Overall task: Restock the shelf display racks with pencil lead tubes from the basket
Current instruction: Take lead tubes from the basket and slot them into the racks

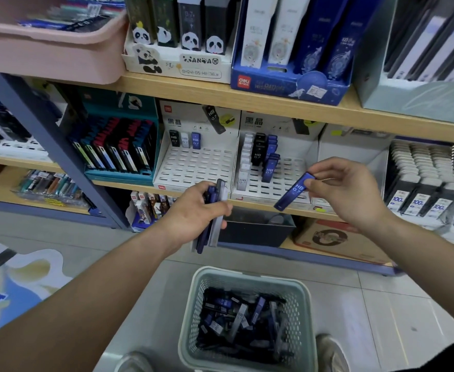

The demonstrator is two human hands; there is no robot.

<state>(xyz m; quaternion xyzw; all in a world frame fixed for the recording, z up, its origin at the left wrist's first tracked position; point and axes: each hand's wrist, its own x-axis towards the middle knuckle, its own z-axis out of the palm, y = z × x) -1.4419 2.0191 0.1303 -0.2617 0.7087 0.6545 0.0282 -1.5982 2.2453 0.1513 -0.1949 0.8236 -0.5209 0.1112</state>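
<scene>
The right hand (346, 194) pinches one blue tube (294, 190) near the rack (282, 183), ready for a slot; the left hand (193, 213) grips spare tubes (215, 218) as supply.

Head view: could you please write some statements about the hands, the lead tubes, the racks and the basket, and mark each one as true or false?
1. The right hand pinches a single blue tube with its fingers. True.
2. The left hand is empty. False: it grips a bundle of tubes.
3. The basket stands on a shelf. False: it stands on the floor, with many tubes inside.
4. The left rack holds just three tubes, all in its back row. True.
5. The right rack holds more tubes than the left rack. True.
</scene>
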